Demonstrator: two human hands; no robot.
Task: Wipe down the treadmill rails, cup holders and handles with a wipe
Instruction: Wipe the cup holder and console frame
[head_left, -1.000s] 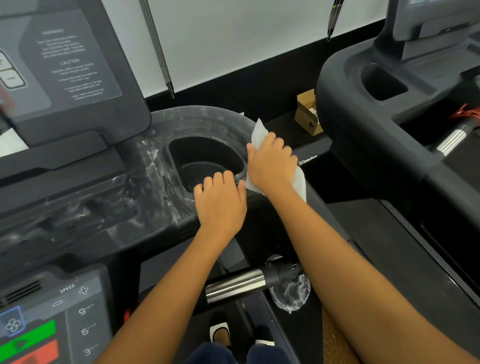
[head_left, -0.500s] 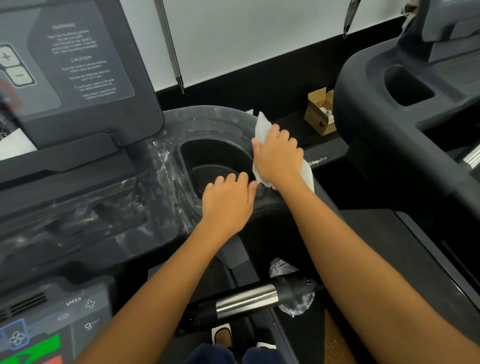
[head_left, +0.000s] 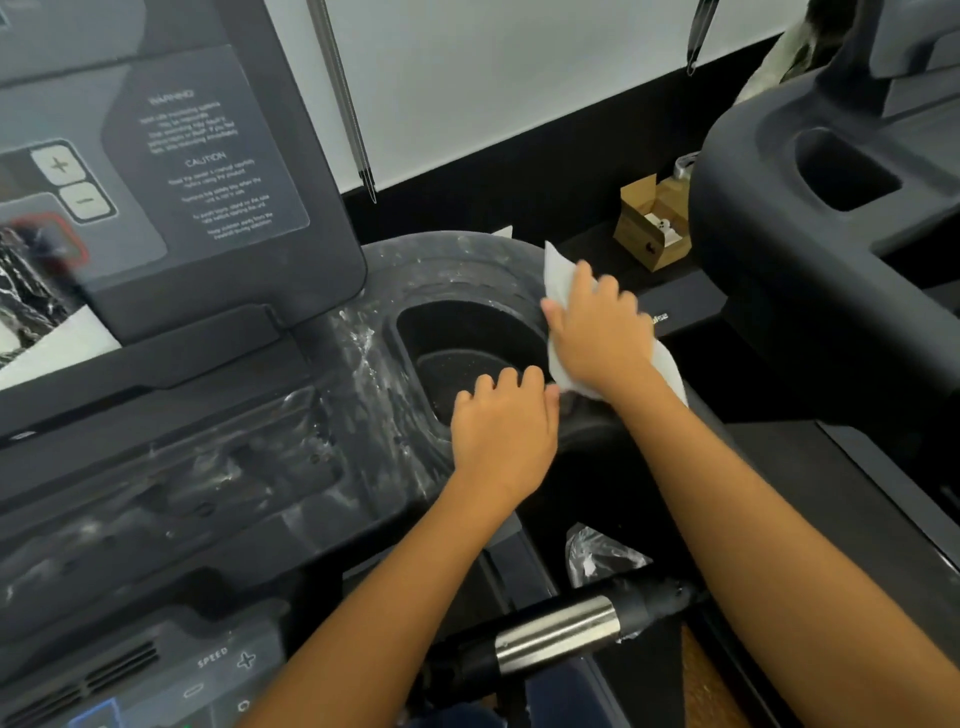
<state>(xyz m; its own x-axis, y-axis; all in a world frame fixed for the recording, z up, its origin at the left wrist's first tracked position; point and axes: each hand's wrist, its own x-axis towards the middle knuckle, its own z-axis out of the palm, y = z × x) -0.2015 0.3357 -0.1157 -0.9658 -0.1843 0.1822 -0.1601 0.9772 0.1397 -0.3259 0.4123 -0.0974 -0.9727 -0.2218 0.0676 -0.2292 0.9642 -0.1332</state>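
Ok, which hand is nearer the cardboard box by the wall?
Right. The right hand presses the wipe on the cup holder rim toward the cardboard box; the left hand holds the near rim.

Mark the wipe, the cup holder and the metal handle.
wipe (head_left: 560, 275), head view, free white upper corner.
cup holder (head_left: 462, 332), head view, dark inner wall.
metal handle (head_left: 556, 631), head view, shiny steel sleeve.
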